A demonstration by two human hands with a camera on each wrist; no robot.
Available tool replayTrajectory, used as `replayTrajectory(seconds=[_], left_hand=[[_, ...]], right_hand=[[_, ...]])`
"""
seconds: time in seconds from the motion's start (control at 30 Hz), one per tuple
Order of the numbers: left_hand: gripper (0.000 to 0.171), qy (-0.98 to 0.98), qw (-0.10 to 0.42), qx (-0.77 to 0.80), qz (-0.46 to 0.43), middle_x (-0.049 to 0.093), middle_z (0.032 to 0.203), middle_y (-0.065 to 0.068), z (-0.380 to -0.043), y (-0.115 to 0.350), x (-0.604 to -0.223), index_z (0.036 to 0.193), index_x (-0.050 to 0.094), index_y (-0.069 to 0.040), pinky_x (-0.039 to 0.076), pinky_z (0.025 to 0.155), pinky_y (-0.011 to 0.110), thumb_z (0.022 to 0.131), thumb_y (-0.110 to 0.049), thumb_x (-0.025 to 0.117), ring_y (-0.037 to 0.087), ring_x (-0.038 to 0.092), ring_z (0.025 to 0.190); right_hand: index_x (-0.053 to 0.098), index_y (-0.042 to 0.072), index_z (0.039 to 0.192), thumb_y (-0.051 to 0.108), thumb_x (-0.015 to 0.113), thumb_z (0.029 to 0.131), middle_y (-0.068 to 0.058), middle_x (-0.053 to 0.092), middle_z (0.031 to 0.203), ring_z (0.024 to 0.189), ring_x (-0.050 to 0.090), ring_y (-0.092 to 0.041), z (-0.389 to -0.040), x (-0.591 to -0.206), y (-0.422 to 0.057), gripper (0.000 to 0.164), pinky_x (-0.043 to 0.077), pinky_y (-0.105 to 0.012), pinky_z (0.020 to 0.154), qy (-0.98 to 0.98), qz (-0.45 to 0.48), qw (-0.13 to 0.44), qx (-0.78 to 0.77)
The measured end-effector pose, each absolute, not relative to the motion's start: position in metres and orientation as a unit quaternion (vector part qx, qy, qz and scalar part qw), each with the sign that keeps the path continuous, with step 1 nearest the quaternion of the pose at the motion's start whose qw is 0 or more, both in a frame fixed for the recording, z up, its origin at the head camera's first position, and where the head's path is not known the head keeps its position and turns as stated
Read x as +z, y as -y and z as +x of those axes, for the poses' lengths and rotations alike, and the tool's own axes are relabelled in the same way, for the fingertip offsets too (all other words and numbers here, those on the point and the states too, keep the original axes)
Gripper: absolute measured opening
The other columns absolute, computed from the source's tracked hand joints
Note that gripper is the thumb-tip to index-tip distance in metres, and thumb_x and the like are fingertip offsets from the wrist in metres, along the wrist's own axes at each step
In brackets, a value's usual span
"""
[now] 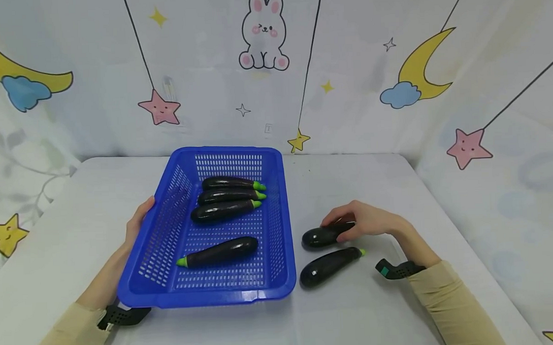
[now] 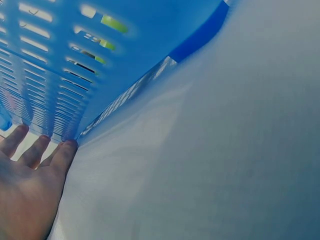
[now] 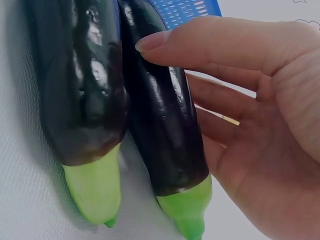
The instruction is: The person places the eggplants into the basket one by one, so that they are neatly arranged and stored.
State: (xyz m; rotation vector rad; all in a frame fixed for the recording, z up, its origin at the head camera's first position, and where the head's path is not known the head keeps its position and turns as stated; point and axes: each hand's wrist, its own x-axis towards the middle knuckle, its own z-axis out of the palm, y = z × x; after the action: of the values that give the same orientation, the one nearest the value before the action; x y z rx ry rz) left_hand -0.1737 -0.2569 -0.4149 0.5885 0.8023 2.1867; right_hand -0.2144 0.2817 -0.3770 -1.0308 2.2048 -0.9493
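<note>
On the table to the right of the basket, my right hand (image 1: 364, 220) grips a dark eggplant (image 1: 319, 237), thumb on one side and fingers on the other. Its green stem end (image 3: 187, 207) shows in the right wrist view. A second eggplant (image 1: 327, 267) lies just nearer to me, close beside it. My left hand (image 1: 138, 220) is at the left side of a blue plastic basket (image 1: 284, 218), its fairly straight fingers (image 2: 62, 157) touching the outer wall. Inside the basket lie three eggplants (image 1: 225, 211) in a row and another eggplant (image 1: 224, 252) nearer the front.
A white-covered table (image 1: 354, 312) carries everything. Behind it hangs a pale curtain (image 1: 199, 58) printed with moons, stars and a rabbit. Dark wrist straps (image 1: 399, 270) sit on both forearms.
</note>
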Motion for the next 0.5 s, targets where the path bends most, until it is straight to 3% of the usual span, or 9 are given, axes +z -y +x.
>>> replayTrajectory(seconds=[0.33,0.5], left_hand=[[0.058,-0.364,0.304,0.851,0.226,0.066,0.117,0.002,-0.1735,0.2563,-0.4136,0.136,0.052,-0.018,0.055,0.083,0.025,0.106,-0.043,0.010,0.014,0.065,0.102],[0.059,-0.364,0.309,0.849,0.227,0.066,0.117,0.002,-0.1743,0.2568,-0.4141,0.136,0.053,-0.018,0.055,0.083,0.025,0.105,-0.044,0.010,0.014,0.065,0.103]], right_hand=[[0.067,0.017,0.127,0.015,0.077,0.087,-0.001,0.068,0.125,0.109,0.062,-0.023,-0.2145,-0.3797,-0.2801,0.041,0.050,-0.031,0.096,-0.825,-0.360,0.256,-0.352],[0.066,0.017,0.127,0.016,0.076,0.087,-0.001,0.067,0.126,0.111,0.062,-0.022,-0.2137,-0.3788,-0.2796,0.041,0.050,-0.031,0.096,-0.827,-0.360,0.254,-0.350]])
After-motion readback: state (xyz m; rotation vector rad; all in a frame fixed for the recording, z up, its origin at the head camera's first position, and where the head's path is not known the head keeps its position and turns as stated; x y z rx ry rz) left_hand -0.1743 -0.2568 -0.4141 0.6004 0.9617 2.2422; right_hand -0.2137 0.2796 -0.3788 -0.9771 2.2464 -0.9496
